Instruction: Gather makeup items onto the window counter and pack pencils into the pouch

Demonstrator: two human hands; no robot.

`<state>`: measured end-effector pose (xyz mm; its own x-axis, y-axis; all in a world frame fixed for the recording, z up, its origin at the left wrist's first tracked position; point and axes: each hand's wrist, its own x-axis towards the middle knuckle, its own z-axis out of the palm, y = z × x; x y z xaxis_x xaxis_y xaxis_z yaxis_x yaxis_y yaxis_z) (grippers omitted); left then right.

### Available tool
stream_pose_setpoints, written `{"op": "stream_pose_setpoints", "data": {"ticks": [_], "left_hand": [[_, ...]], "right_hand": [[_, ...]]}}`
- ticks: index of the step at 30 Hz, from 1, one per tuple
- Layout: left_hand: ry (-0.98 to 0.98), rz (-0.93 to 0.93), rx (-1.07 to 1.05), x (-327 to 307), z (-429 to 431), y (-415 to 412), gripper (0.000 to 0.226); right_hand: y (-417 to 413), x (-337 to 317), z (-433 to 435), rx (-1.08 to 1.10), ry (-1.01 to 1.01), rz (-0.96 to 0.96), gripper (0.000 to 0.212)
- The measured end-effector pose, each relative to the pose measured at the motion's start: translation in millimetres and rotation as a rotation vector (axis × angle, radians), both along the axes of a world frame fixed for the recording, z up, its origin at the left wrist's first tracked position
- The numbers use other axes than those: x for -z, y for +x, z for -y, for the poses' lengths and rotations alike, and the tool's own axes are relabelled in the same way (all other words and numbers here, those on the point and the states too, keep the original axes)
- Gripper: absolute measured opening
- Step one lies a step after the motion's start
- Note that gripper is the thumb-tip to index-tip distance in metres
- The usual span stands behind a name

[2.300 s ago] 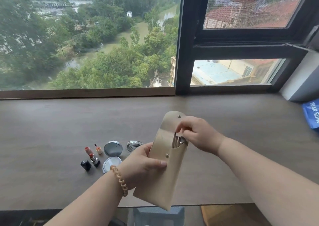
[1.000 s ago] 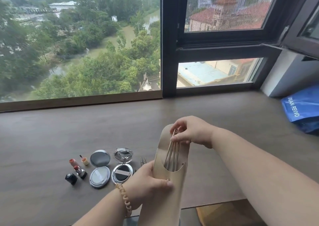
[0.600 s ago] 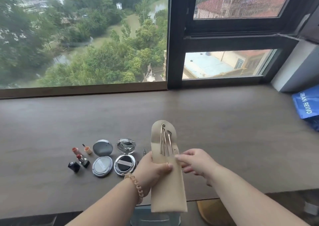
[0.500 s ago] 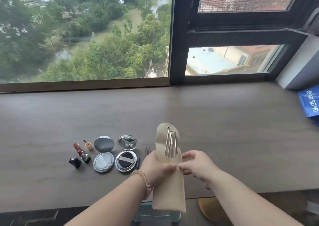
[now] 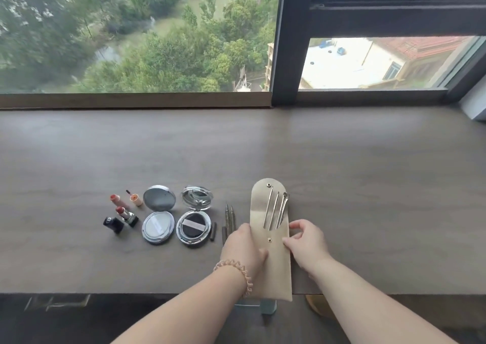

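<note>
A beige pouch lies flat on the brown window counter, flap open, with three thin metal pencils sticking out of its pocket. My left hand grips the pouch's left edge, thumb on its front. My right hand pinches its right edge. Two more pencils lie on the counter just left of the pouch, partly behind my left hand.
Left of the pencils sit two open round compacts, two uncapped lipsticks, a small applicator cap and a black cap. A dark cap lies by the right compact. The pouch's bottom overhangs the counter's front edge.
The pouch has come down from being held upright in the air to lying on the counter. My right hand left the pencil tops and now holds the pouch's right edge.
</note>
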<state>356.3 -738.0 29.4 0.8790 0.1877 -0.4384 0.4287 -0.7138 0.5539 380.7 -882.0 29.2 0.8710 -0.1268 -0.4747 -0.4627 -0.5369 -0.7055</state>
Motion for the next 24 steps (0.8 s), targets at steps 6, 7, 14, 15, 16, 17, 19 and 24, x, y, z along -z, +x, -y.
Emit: {"op": "stream_pose_setpoints", "data": {"ticks": [6, 7, 14, 15, 16, 17, 19, 24], "left_hand": [[0.193, 0.030, 0.085, 4.0, 3.3, -1.9, 0.031], [0.228, 0.056, 0.105, 3.9, 3.8, -4.1, 0.031], [0.472, 0.230, 0.350, 21.2, 18.0, -21.1, 0.030], [0.496, 0.218, 0.376, 22.3, 19.4, -22.6, 0.027], [0.500, 0.226, 0.398, 22.8, 20.4, -22.6, 0.026], [0.506, 0.230, 0.401, 21.2, 19.9, -22.8, 0.028], [0.485, 0.218, 0.380, 17.6, 17.7, -22.9, 0.035], [0.394, 0.211, 0.370, 6.8, 7.8, -29.3, 0.051]], "right_hand": [[5.8, 10.6, -6.5, -0.076, -0.072, 0.045, 0.023], [5.5, 11.3, -7.7, -0.096, -0.093, 0.050, 0.023], [-6.7, 12.3, -14.8, -0.466, -0.597, 0.279, 0.030], [-8.6, 11.3, -16.5, -0.518, -0.629, 0.289, 0.029], [-10.0, 11.5, -17.3, -0.544, -0.651, 0.299, 0.029], [-11.0, 11.5, -17.2, -0.556, -0.669, 0.296, 0.029], [-10.4, 11.6, -14.5, -0.570, -0.694, 0.285, 0.032], [-17.6, 9.0, -4.8, -0.536, -0.642, 0.324, 0.041]]}}
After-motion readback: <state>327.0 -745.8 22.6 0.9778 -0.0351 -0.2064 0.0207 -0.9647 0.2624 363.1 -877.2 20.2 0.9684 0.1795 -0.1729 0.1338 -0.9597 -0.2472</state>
